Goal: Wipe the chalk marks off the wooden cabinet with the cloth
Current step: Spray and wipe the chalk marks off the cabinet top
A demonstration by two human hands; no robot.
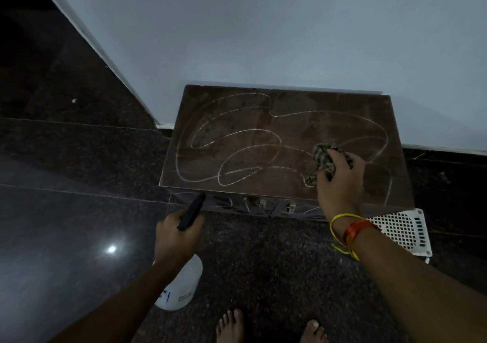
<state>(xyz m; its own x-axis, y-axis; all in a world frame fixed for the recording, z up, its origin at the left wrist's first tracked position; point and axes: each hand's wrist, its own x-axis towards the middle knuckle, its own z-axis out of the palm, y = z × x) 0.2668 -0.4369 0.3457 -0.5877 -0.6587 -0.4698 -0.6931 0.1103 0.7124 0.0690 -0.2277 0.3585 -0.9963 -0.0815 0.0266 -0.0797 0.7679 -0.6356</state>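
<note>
A crumpled patterned cloth (325,159) is gripped in the right hand (340,182) and pressed onto the top of a low wooden cabinet (263,184). Looping white chalk marks (234,134) spread away from the grip across almost the whole top; only a small patch under the cloth may be cleared, so nearly all the wiping appears left. A white spray bottle (181,284) with a black nozzle is clasped in the left hand (174,234), held off the cabinet's front edge.

Dim, bluish, soft view; glare spot on floor (111,249).
</note>
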